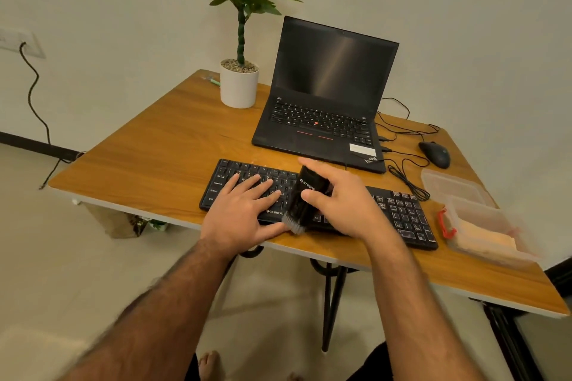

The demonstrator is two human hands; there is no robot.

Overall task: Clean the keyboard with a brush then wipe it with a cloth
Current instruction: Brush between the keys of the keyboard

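A black keyboard [402, 213] lies along the front edge of the wooden table [161, 145]. My left hand [244, 210] rests flat on its left half with the fingers spread over the keys. My right hand [337, 198] grips a black brush [301, 201] over the middle of the keyboard. The brush's grey bristles point toward the keyboard's front edge, near the space bar. An orange cloth [486, 238] lies inside a clear plastic box [483, 213] with a red clip at the right.
An open black laptop [328, 96] stands behind the keyboard. A potted plant [240, 83] sits at the back left. A black mouse [435, 154] and loose cables lie at the back right, beside the box's clear lid [448, 184].
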